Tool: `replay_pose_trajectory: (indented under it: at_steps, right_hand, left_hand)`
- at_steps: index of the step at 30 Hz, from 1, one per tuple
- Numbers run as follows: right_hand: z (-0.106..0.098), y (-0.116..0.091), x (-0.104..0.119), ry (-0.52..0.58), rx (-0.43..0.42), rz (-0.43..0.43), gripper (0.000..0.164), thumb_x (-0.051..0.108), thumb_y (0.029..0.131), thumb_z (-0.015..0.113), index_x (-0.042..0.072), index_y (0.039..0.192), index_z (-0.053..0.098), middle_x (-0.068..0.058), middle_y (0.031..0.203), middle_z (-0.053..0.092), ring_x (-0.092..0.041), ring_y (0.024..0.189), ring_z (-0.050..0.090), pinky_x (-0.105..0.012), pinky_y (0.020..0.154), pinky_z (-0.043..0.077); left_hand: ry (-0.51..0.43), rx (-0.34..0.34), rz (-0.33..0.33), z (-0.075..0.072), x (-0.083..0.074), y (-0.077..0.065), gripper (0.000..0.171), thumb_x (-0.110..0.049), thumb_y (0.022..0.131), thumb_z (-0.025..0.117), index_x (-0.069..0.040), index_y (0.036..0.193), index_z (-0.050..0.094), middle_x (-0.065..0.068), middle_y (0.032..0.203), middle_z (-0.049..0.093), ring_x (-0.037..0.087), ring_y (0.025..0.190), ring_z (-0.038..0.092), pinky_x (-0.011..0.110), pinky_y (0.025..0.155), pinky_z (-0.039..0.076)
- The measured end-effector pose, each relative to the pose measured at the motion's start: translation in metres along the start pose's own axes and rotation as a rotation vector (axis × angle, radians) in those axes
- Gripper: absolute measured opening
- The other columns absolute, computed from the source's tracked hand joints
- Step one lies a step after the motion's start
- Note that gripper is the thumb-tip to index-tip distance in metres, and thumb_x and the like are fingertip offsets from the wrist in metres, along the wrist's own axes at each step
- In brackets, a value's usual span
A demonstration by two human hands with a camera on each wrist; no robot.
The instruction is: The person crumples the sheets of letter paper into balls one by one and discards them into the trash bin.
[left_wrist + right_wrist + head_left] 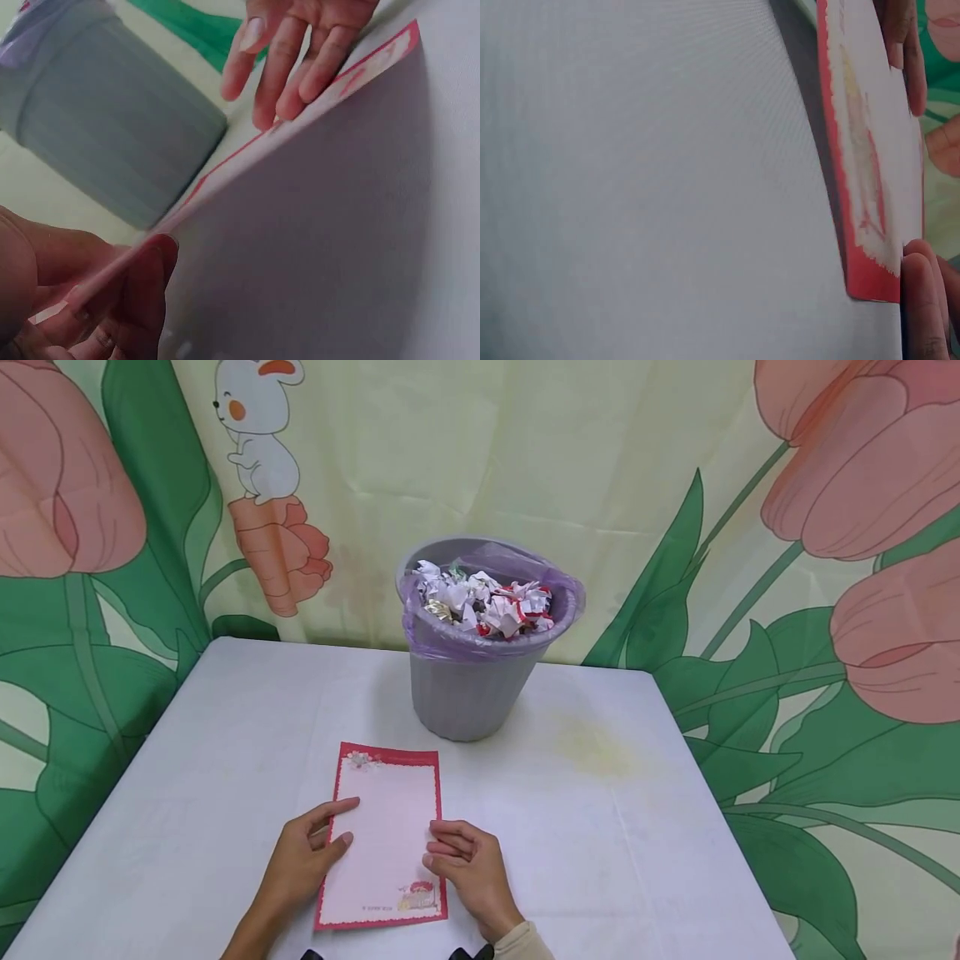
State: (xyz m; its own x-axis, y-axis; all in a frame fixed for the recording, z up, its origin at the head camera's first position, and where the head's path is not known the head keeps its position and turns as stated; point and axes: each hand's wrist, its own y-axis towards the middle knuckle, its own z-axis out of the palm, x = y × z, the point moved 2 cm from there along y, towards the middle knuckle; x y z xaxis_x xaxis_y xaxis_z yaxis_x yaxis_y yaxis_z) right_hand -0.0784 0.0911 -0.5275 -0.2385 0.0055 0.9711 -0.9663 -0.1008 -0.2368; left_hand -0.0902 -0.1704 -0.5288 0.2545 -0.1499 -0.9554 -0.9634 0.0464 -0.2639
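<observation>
A letter-paper sheet (386,835) with a red border and small printed pictures is held slightly tilted above the white table. My left hand (303,852) pinches its left edge between thumb and fingers; that grip (112,300) shows closely in the left wrist view. At the opposite edge is my right hand (472,868), its relaxed fingertips touching the paper. The left wrist view shows the right thumb standing off from the sheet (247,150). In the right wrist view the sheet's red corner (874,281) lies beside the right fingers (922,300).
Behind the sheet stands a grey waste bin (468,693) lined with a purple plastic bag (480,647). Crumpled paper scraps (487,602) fill it near the rim. A white cloth covers the table (600,860). A curtain (562,460) printed with tulips and a rabbit hangs around it.
</observation>
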Motion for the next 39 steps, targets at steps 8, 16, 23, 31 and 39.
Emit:
replay_pose_trajectory:
  at_steps: [8, 16, 23, 31, 39]
  right_hand:
    - [-0.026, -0.005, 0.002, -0.012, -0.134, 0.009, 0.044, 0.005, 0.088, 0.086, 0.004, 0.13, 0.073, -0.016, 0.129, 0.076, -0.026, 0.114, 0.075, -0.024, 0.091, 0.062]
    - [-0.047, -0.01, 0.001, 0.014, -0.047, 0.049, 0.042, 0.008, 0.088, 0.086, 0.0, 0.127, 0.074, -0.014, 0.118, 0.079, -0.01, 0.097, 0.073, -0.022, 0.085, 0.061]
    - [-0.058, -0.015, 0.0, 0.008, -0.013, 0.075, 0.033, 0.005, 0.09, 0.084, -0.003, 0.121, 0.075, -0.015, 0.109, 0.081, -0.007, 0.09, 0.071, -0.021, 0.082, 0.061]
    - [-0.068, -0.017, 0.004, -0.035, -0.01, 0.004, 0.032, 0.001, 0.087, 0.084, -0.006, 0.117, 0.075, -0.026, 0.109, 0.079, -0.01, 0.087, 0.075, -0.023, 0.085, 0.063]
    - [-0.073, -0.018, 0.004, -0.045, -0.045, 0.04, 0.032, 0.004, 0.086, 0.087, -0.004, 0.116, 0.077, -0.02, 0.1, 0.08, -0.009, 0.083, 0.072, -0.021, 0.079, 0.061]
  left_hand:
    - [-0.114, 0.048, 0.028, 0.013, -0.008, -0.004, 0.057, 0.004, 0.097, 0.07, -0.019, 0.149, 0.061, 0.014, 0.158, 0.05, 0.026, 0.096, 0.077, 0.037, 0.076, 0.066]
    - [-0.143, 0.068, 0.071, 0.026, -0.012, -0.008, 0.057, 0.002, 0.096, 0.073, -0.024, 0.146, 0.064, 0.008, 0.16, 0.048, 0.029, 0.088, 0.079, 0.038, 0.074, 0.066]
    - [-0.158, 0.066, 0.095, 0.035, -0.011, -0.007, 0.054, -0.006, 0.096, 0.078, -0.017, 0.147, 0.063, 0.013, 0.153, 0.055, 0.028, 0.095, 0.079, 0.034, 0.08, 0.066]
    - [-0.096, -0.107, 0.233, 0.041, -0.017, -0.003, 0.04, -0.007, 0.094, 0.081, -0.014, 0.133, 0.074, 0.012, 0.136, 0.07, 0.014, 0.085, 0.077, 0.018, 0.072, 0.06]
    - [-0.047, -0.193, 0.162, 0.052, -0.019, 0.0, 0.038, -0.006, 0.092, 0.082, -0.018, 0.128, 0.078, 0.011, 0.108, 0.077, 0.009, 0.06, 0.05, 0.019, 0.054, 0.046]
